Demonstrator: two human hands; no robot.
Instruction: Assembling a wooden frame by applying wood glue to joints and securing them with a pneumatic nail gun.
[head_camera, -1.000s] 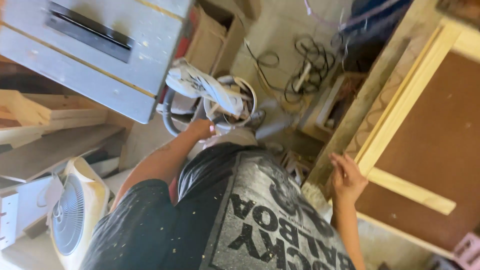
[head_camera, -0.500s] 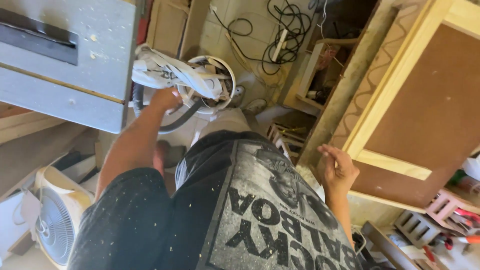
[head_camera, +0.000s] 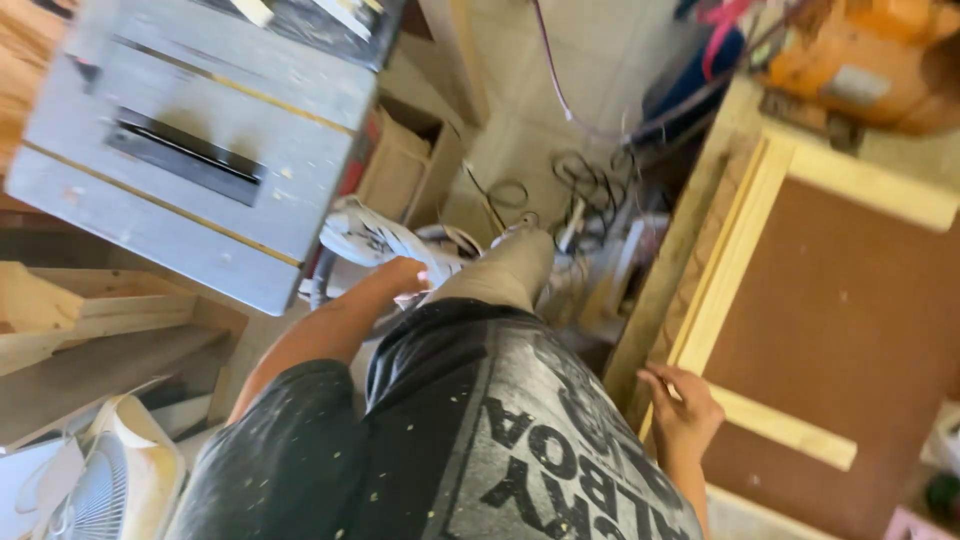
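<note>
Left hand (head_camera: 400, 277) is closing its fingers on a white shoe (head_camera: 375, 238), just beyond the fingertips; right hand (head_camera: 682, 410) is resting loosely curled against the wooden frame (head_camera: 735, 260); loose cables (head_camera: 590, 185) ahead could trip the feet.

Below me I see a pale concrete floor (head_camera: 560, 60) strewn with black cables (head_camera: 590, 185). A grey table saw (head_camera: 200, 150) stands left, a white fan (head_camera: 110, 480) beneath, timber-framed brown panel (head_camera: 840, 320) right.

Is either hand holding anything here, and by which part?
Left hand grasps the white bundle at its near end. Right hand only rests on the wooden frame edge.
</note>
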